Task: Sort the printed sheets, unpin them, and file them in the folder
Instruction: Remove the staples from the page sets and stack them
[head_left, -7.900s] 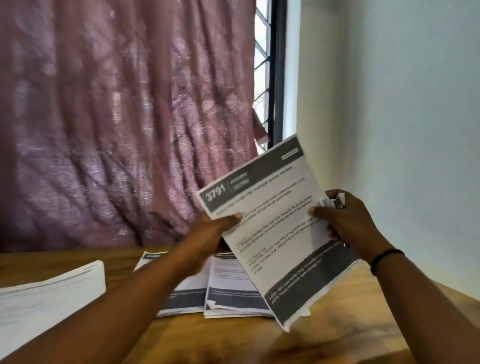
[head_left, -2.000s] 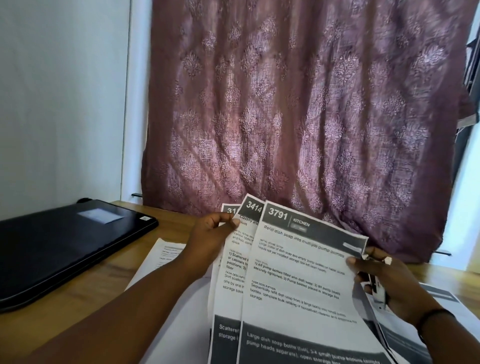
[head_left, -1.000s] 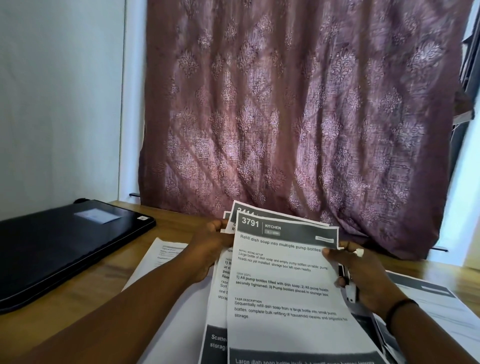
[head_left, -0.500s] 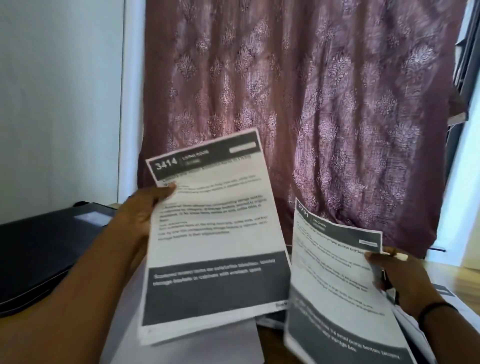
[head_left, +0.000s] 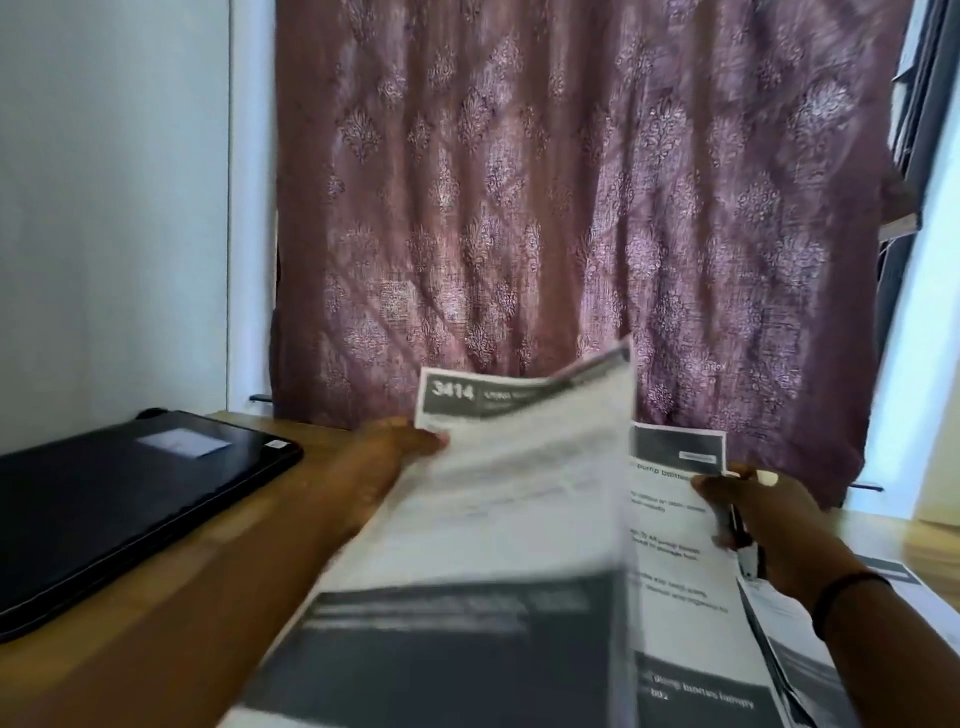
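My left hand (head_left: 382, 467) pinches the top left corner of a printed sheet headed 3414 (head_left: 498, 499), held up and blurred with motion. That sheet overlaps the left part of a second printed sheet (head_left: 675, 571), which my right hand (head_left: 753, 514) grips by its top right edge. A small dark metal tool (head_left: 748, 556) is also tucked in my right hand. The black folder (head_left: 119, 499) lies closed on the wooden table (head_left: 218, 556) to the left.
More printed sheets (head_left: 893, 587) lie on the table at the lower right, under my right wrist. A patterned maroon curtain (head_left: 571, 208) hangs behind the table. White walls stand to the left and right.
My left hand has swung the 3414 sheet rightward and down, so it now overlaps the sheet in my right hand. Half a second ago the two sheets were held apart.
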